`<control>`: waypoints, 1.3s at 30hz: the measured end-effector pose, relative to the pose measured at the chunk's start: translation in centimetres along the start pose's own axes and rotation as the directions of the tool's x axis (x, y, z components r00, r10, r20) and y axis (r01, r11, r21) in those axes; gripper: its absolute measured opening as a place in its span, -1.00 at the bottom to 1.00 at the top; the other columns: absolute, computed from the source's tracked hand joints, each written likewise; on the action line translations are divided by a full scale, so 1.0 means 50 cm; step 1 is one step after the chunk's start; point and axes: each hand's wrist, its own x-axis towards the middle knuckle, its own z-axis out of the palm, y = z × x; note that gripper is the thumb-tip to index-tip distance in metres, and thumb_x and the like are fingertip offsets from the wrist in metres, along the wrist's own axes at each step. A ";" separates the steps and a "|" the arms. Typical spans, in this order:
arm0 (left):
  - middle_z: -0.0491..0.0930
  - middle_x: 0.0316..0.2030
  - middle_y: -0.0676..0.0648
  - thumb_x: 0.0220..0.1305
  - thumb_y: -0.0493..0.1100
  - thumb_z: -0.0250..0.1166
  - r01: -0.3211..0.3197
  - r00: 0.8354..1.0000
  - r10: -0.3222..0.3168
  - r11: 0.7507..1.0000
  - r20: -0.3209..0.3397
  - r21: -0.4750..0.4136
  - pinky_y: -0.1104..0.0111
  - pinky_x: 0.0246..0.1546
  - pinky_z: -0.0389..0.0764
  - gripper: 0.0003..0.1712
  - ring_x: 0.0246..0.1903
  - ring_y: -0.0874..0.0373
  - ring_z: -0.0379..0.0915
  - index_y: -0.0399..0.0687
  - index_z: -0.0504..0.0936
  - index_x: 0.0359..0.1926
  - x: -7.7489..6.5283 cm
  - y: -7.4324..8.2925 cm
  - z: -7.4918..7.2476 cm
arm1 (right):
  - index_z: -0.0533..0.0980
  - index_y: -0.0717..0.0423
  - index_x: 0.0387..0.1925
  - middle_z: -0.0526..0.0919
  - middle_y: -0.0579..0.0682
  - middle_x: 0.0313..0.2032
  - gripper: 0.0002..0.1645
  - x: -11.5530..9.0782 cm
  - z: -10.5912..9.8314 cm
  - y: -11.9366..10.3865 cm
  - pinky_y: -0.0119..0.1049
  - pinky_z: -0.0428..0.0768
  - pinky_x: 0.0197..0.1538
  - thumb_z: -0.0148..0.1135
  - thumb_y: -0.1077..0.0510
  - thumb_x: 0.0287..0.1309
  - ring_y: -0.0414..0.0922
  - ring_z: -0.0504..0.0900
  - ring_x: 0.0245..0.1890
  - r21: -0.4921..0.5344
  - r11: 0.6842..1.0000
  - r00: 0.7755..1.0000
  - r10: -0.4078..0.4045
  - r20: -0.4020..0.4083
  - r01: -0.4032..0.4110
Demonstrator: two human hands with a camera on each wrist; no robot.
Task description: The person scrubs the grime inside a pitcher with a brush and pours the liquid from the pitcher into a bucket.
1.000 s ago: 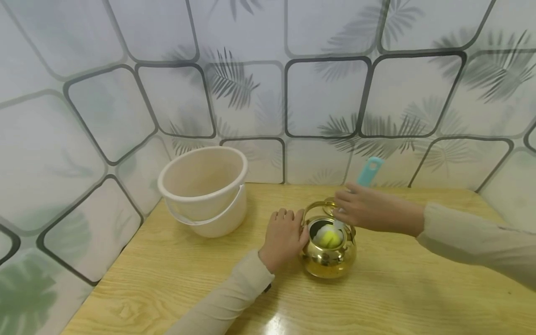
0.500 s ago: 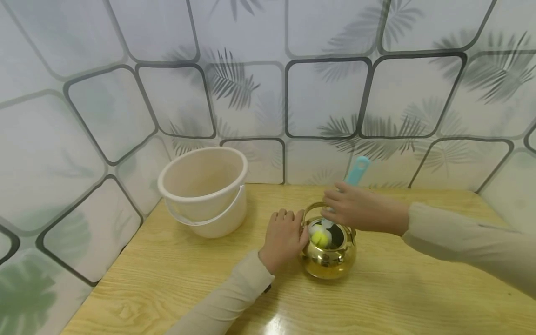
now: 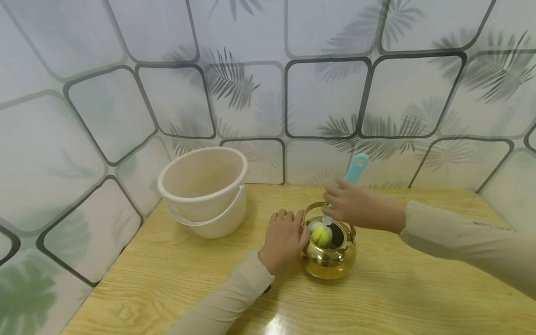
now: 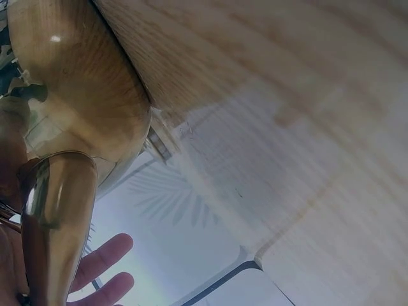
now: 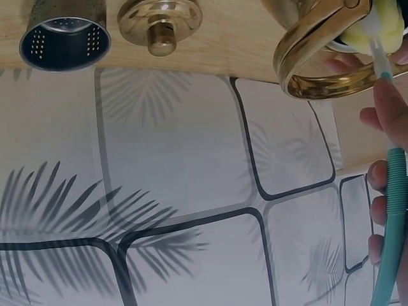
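Note:
A shiny gold kettle (image 3: 328, 266) stands on the wooden table, its lid off and its mouth facing up. My left hand (image 3: 284, 239) holds it at the left side, thumb against the body. In the left wrist view the fingers (image 4: 105, 261) reach past the far side of the spout (image 4: 57, 223). My right hand (image 3: 360, 204) grips a sponge brush by its light blue handle (image 3: 357, 170), fingers curled round it. The brush's yellow and white sponge head (image 3: 321, 235) sits in the kettle's mouth, toward the left of the rim. The kettle's bail handle (image 5: 306, 44) stands up behind the opening.
A cream bucket (image 3: 222, 223) with its handle hanging down stands at the back left. The right wrist view shows the gold kettle lid (image 5: 159, 19) and a perforated metal strainer cup (image 5: 67, 32) on the table. A patterned wall (image 3: 326, 97) rises behind.
My right hand has moved left with the brush, carrying the sponge head from mid-mouth to the left of the kettle's opening. The left hand and kettle have stayed in place.

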 end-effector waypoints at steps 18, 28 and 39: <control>0.53 -0.49 0.02 0.29 0.07 -0.01 -0.008 1.000 0.009 1.000 -0.018 0.008 0.33 -0.32 0.45 -0.66 -0.35 0.12 0.47 -0.01 0.51 -0.10 0.001 0.001 0.001 | 0.54 -0.05 -0.26 0.60 -0.04 -0.34 -0.58 -0.030 0.002 -0.001 -0.17 0.44 -0.10 0.47 0.03 -0.27 -0.07 0.50 -0.24 0.000 0.999 0.999 0.051 0.002 -0.051; 0.51 -0.51 0.02 0.25 0.06 0.00 -0.006 1.000 0.006 1.000 -0.030 -0.001 0.33 -0.33 0.43 -0.65 -0.36 0.10 0.46 -0.02 0.50 -0.10 0.002 -0.001 -0.001 | 0.54 -0.05 -0.28 0.61 -0.05 -0.33 -0.53 -0.043 -0.020 -0.011 -0.17 0.43 -0.13 0.50 0.01 -0.36 -0.07 0.49 -0.23 -0.023 0.998 0.998 0.064 0.020 -0.064; 0.51 -0.51 0.02 0.26 0.07 0.00 0.001 1.000 -0.001 1.000 -0.002 0.009 0.35 -0.35 0.40 -0.66 -0.37 0.11 0.44 -0.02 0.50 -0.12 -0.002 0.001 -0.002 | 0.56 -0.05 -0.32 0.63 -0.09 -0.35 -0.49 -0.037 -0.042 -0.030 -0.21 0.44 -0.14 0.58 0.02 -0.47 -0.12 0.50 -0.27 0.000 0.999 0.999 0.050 -0.018 -0.050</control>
